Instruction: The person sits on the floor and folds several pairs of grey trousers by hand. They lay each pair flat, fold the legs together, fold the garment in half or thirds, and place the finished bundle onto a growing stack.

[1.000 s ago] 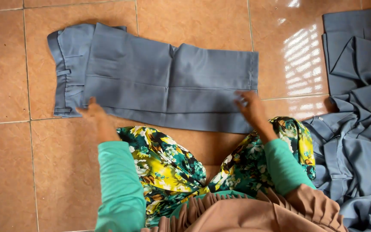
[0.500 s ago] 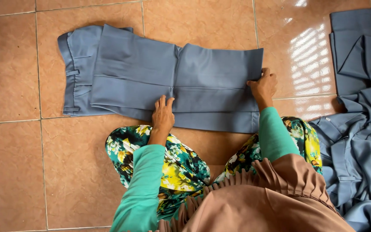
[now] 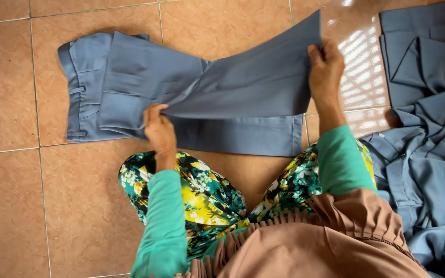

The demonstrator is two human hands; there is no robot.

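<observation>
A pair of grey-blue trousers (image 3: 130, 87) lies folded on the tiled floor in front of me, waistband to the left. My right hand (image 3: 325, 69) grips the hem end of the upper layer and holds it lifted off the layer below. My left hand (image 3: 158, 128) pinches the near edge of the trousers around their middle, where the raised flap bends. Both arms wear green sleeves. My knees in floral fabric sit just below the trousers.
A heap of more grey-blue garments (image 3: 428, 128) lies at the right, some folded at the top right and some crumpled lower down. Brown tiled floor (image 3: 37, 206) surrounds everything. A brown pleated cloth (image 3: 310, 242) covers my lap.
My right hand has closed on the trousers' right end and raised the top layer up and leftward. My left hand slid a little along the near edge and now pinches the cloth.
</observation>
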